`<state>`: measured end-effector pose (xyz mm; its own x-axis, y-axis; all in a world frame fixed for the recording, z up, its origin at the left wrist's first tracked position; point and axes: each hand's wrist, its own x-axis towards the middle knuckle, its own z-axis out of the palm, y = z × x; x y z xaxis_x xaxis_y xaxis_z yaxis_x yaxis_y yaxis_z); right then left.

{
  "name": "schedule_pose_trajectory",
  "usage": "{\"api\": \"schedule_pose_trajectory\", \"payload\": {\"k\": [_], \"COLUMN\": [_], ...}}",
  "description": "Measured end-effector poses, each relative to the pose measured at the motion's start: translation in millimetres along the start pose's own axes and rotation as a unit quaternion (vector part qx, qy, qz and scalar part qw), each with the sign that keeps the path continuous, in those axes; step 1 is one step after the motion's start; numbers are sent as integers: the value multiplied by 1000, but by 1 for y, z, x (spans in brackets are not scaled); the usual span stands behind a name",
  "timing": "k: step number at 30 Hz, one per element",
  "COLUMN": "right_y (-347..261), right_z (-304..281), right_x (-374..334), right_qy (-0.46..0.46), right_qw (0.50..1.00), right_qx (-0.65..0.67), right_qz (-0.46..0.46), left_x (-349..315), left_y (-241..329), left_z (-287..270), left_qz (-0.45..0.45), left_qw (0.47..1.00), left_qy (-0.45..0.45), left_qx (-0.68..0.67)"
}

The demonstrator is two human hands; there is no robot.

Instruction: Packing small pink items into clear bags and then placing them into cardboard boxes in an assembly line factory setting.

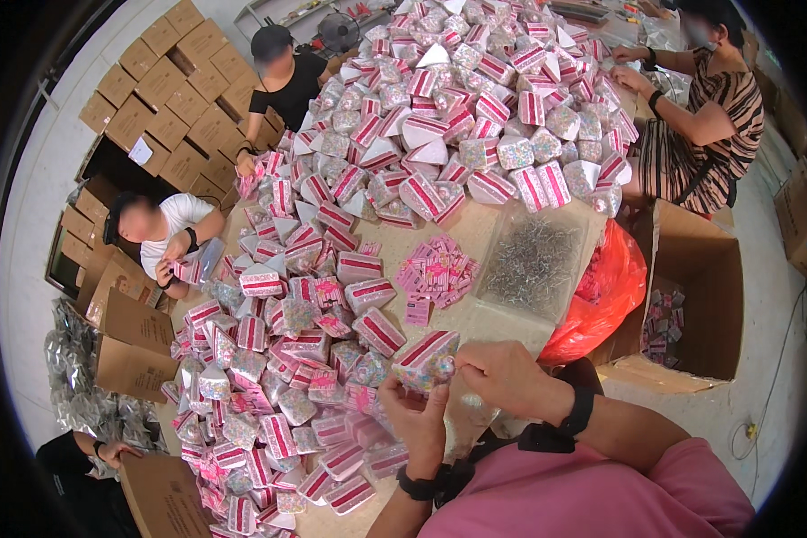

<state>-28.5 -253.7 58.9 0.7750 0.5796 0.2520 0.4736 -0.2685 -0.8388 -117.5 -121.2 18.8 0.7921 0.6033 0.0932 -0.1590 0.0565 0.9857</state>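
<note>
My left hand [415, 420] is wrapped around the underside of a small wedge-shaped glittery pouch [429, 350] with a pink stripe, above the table's near edge. At that pouch's right end my right hand [504, 375] is closed in a pinch; what sits between those fingers is too small to make out. Just beyond the held pouch lies a heap of small pink printed cards [439, 269], with one card [417, 311] apart on its near side. A shallow clear tray [565, 316] of tangled small metal pieces [527, 269] stands to the right of the cards.
Many similar pouches [475, 99] are piled across the table. A red plastic bag [608, 300] hangs at the table's right edge beside an open carton [704, 269]. Co-workers [287, 85] handle items at left and far right [704, 117]. Stacked cartons [166, 90] line the left wall.
</note>
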Motion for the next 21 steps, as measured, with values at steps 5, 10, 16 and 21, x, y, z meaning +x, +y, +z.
{"api": "schedule_pose_trajectory", "payload": {"k": [5,10,16,21], "right_y": [1,-1,-5,-1], "right_z": [0,-3,-9,-8], "right_x": [2,3,-1,-2], "right_qy": [21,19,-12,-13], "right_qw": [998,999,995,994], "right_qx": [65,47,-93,-101], "right_qz": [-3,-10,-39,-34], "left_x": [-1,-3,-5,-6], "left_y": [-7,-3,-4,-1], "left_z": [-2,7,10,13], "left_qz": [-36,-77,-43,-19], "left_qw": [998,988,995,999], "left_qy": [-6,-18,-10,4], "left_qx": [-51,-132,-89,-31]}}
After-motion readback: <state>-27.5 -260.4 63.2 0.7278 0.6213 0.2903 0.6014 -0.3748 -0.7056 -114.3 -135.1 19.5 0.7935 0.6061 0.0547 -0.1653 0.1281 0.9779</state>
